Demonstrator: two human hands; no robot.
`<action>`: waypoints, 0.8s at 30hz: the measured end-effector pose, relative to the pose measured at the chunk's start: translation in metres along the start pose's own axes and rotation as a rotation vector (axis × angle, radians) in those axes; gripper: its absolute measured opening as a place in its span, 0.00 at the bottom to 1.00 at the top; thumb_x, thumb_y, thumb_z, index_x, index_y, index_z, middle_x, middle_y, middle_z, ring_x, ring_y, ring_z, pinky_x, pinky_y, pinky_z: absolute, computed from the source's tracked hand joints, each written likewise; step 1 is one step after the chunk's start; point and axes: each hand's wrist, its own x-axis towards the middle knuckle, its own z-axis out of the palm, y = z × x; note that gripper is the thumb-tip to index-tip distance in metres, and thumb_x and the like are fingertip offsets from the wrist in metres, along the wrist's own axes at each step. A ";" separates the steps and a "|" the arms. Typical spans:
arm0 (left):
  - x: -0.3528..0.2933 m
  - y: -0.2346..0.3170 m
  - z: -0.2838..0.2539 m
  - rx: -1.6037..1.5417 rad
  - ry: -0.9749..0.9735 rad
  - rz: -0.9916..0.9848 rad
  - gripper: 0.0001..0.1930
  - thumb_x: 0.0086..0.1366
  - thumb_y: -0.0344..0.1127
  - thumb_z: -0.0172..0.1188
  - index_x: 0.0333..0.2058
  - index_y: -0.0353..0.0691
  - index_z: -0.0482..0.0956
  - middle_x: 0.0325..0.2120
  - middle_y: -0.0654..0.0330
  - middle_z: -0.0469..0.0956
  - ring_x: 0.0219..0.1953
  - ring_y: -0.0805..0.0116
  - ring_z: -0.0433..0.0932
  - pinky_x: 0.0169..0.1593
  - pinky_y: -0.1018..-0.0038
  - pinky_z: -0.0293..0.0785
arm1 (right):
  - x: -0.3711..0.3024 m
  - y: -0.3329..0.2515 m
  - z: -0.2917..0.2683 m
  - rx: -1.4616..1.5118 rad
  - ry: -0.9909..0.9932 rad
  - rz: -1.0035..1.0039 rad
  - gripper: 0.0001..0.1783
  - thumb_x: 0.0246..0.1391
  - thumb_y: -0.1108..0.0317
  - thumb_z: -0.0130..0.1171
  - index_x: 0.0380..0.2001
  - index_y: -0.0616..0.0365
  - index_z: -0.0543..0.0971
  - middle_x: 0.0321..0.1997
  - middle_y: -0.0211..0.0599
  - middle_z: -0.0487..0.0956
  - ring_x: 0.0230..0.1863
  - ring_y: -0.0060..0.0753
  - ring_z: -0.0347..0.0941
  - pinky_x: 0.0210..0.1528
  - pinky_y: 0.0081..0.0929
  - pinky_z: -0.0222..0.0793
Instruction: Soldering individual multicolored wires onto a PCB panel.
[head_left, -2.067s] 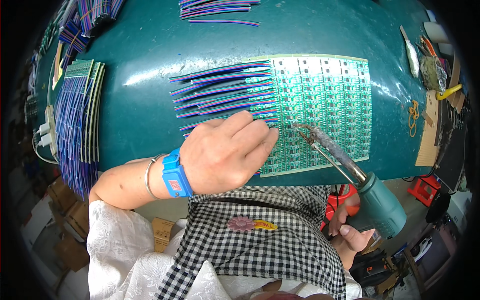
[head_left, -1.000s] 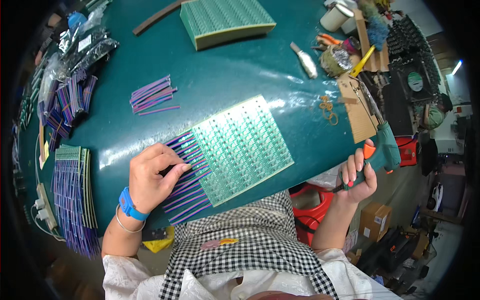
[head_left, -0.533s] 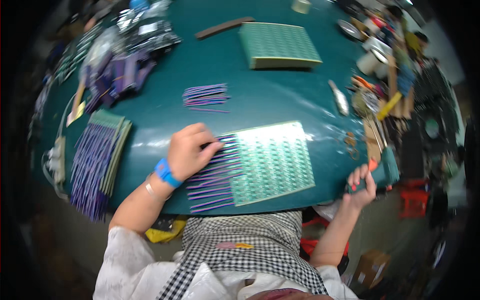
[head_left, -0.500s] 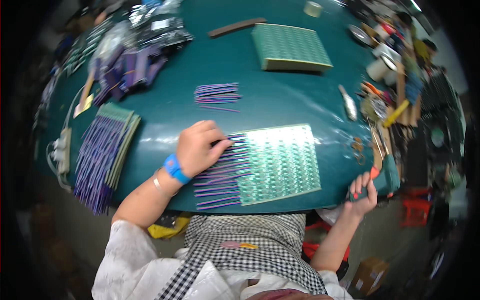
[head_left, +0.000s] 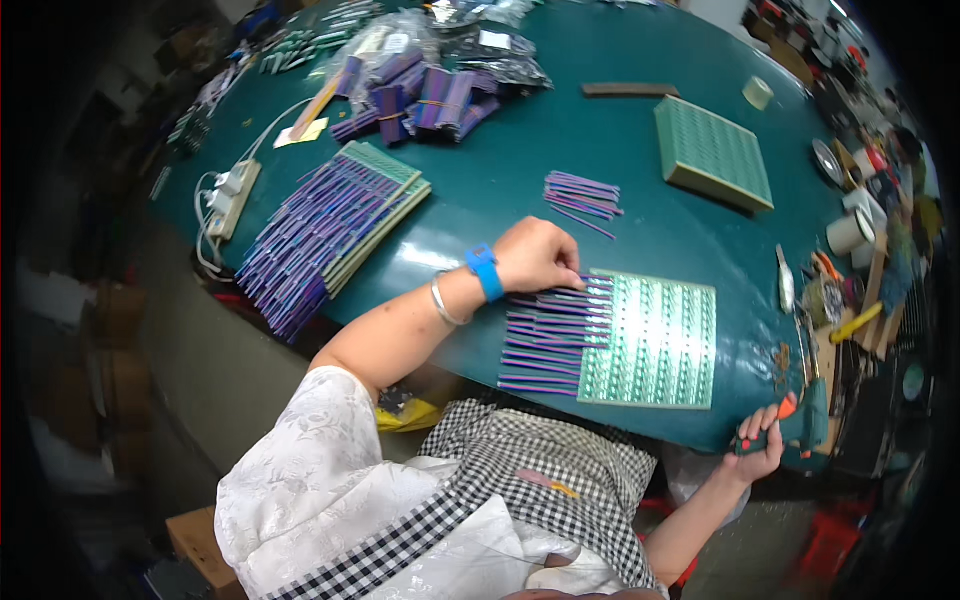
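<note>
A pale green board (head_left: 660, 345) with rows of small raised marks lies near the table's front edge. Thin purple-and-blue striped sticks (head_left: 545, 350) lie side by side across its left edge, their ends sticking out leftward. At the board's upper left corner, my left hand (head_left: 538, 258) is closed in a pinch on the topmost stick (head_left: 597, 281). By the table's right front edge, my right hand (head_left: 762, 445) is wrapped round a dark green tool (head_left: 750, 443) with a red button, resembling a glue gun; my fingers hide part of it.
Loose sticks (head_left: 582, 195) lie beyond the board. A stack of stick-covered boards (head_left: 330, 230) sits left, near a power strip (head_left: 235, 200). Purple bundles (head_left: 440, 100) and plastic bags are at the back. A green block (head_left: 715, 155) stands back right; tools and white cups (head_left: 850, 232) crowd the right side.
The whole view has turned, so the table's things appear farther right. My left hand stays at the board's upper left corner, and my right hand keeps its hold on the tool.
</note>
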 end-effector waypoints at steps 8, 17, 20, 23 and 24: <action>0.014 0.007 -0.008 -0.015 -0.090 -0.088 0.11 0.52 0.41 0.73 0.27 0.39 0.86 0.20 0.56 0.82 0.22 0.66 0.80 0.30 0.72 0.75 | 0.009 -0.005 0.013 -0.150 0.097 -0.043 0.32 0.53 0.71 0.50 0.62 0.68 0.60 0.29 0.35 0.68 0.21 0.23 0.65 0.20 0.21 0.67; 0.017 0.004 0.001 -0.038 -0.071 -0.118 0.09 0.55 0.35 0.72 0.27 0.35 0.85 0.17 0.63 0.78 0.19 0.80 0.71 0.25 0.79 0.68 | 0.001 -0.010 0.014 -0.181 0.147 -0.038 0.32 0.52 0.70 0.51 0.61 0.68 0.61 0.27 0.35 0.67 0.20 0.23 0.65 0.19 0.20 0.68; 0.017 -0.003 0.003 -0.072 0.055 -0.038 0.07 0.56 0.33 0.70 0.28 0.34 0.85 0.20 0.62 0.80 0.21 0.78 0.73 0.26 0.78 0.69 | 0.001 -0.008 0.014 -0.172 0.158 -0.045 0.32 0.52 0.70 0.52 0.61 0.68 0.61 0.27 0.35 0.66 0.20 0.23 0.65 0.19 0.21 0.68; 0.022 -0.002 -0.001 0.001 0.207 0.074 0.07 0.56 0.31 0.69 0.32 0.35 0.85 0.26 0.59 0.80 0.28 0.71 0.76 0.33 0.74 0.73 | 0.006 -0.006 0.016 -0.138 0.115 -0.048 0.31 0.52 0.70 0.52 0.60 0.68 0.62 0.27 0.35 0.66 0.19 0.23 0.65 0.19 0.21 0.68; 0.021 -0.002 -0.004 0.037 0.238 0.097 0.07 0.56 0.31 0.68 0.33 0.36 0.85 0.29 0.58 0.80 0.31 0.67 0.78 0.36 0.72 0.74 | 0.006 -0.005 0.020 -0.129 0.112 -0.044 0.31 0.52 0.71 0.52 0.60 0.67 0.62 0.27 0.35 0.67 0.19 0.23 0.65 0.19 0.21 0.67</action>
